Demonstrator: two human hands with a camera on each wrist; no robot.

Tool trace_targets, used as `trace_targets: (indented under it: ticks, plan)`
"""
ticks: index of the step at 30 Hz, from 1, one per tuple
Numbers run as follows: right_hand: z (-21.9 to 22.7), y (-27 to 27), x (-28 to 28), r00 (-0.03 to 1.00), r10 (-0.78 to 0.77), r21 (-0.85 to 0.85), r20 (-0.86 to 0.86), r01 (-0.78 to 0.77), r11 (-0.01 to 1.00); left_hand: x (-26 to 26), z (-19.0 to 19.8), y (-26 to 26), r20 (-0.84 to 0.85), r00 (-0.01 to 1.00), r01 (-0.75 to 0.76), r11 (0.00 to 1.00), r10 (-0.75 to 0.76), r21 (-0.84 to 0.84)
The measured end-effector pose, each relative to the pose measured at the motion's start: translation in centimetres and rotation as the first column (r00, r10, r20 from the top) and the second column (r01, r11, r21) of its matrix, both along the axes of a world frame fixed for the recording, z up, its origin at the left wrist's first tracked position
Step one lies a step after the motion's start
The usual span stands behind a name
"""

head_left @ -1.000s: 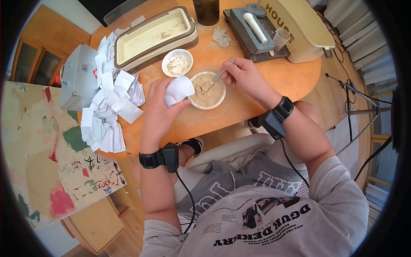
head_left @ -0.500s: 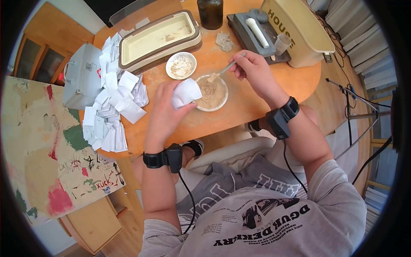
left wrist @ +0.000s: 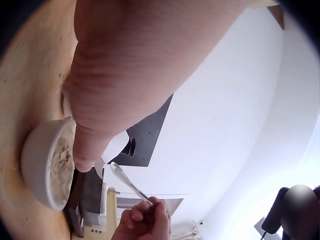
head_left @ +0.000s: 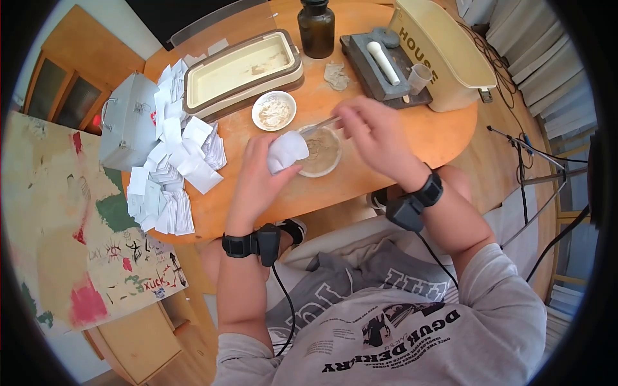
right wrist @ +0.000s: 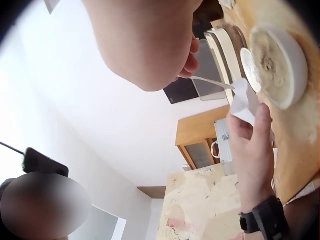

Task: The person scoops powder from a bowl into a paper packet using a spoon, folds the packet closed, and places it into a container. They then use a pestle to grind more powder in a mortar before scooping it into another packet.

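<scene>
My left hand holds a small white paper packet at the near-left rim of a white bowl of beige powder. Between the thumb and fingers of my right hand is the handle of a slim metal spoon. It slants down to the left, and its tip reaches the packet's mouth in the right wrist view. A hollow marks the powder in the bowl. Behind the packet stands a smaller white bowl with pale powder in it.
Stacks of white paper packets lie left, beside a silver case. Across the back are a cream tray with a brown rim, a dark jar, a stone slab with a white pestle, a clear cup and a cream bin.
The spoon dug in the large bowl, rose with a heap of powder, then moved left to the packet. My left hand keeps the packet beside the bowl. The head view has shifted slightly.
</scene>
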State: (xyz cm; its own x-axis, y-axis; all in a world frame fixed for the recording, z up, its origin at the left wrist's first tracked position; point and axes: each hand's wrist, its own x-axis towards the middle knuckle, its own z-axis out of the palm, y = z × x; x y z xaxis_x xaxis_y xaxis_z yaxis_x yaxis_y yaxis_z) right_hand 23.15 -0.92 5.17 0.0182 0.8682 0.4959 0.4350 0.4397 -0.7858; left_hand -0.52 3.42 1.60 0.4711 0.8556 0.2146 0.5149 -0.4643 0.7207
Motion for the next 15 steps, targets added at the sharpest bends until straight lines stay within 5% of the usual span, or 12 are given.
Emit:
trace_targets:
  ticks: [2,9,11,15]
  plan:
    - [0.5,0.2,1.4,0.992,-0.127,-0.144,-0.016,0.123,0.982,-0.1,-0.1,0.1,0.005,0.999,-0.038,0.999,0.038,-0.015]
    - [-3.2,1.8,1.5,0.99,-0.087,-0.269,0.111,0.114,0.956,-0.5,0.5,0.3,-0.002,0.998,-0.056,0.998,0.056,0.025]
    - [-4.2,2.2,1.2,0.995,-0.038,-0.443,-0.096,-0.008,0.896,-0.5,0.5,0.3,-0.009,0.999,-0.048,0.998,0.048,0.034]
    - [-5.0,2.5,1.1,0.975,-0.056,-0.523,-0.214,-0.066,0.85,-0.6,0.3,0.3,-0.011,0.999,-0.041,0.999,0.041,0.025]
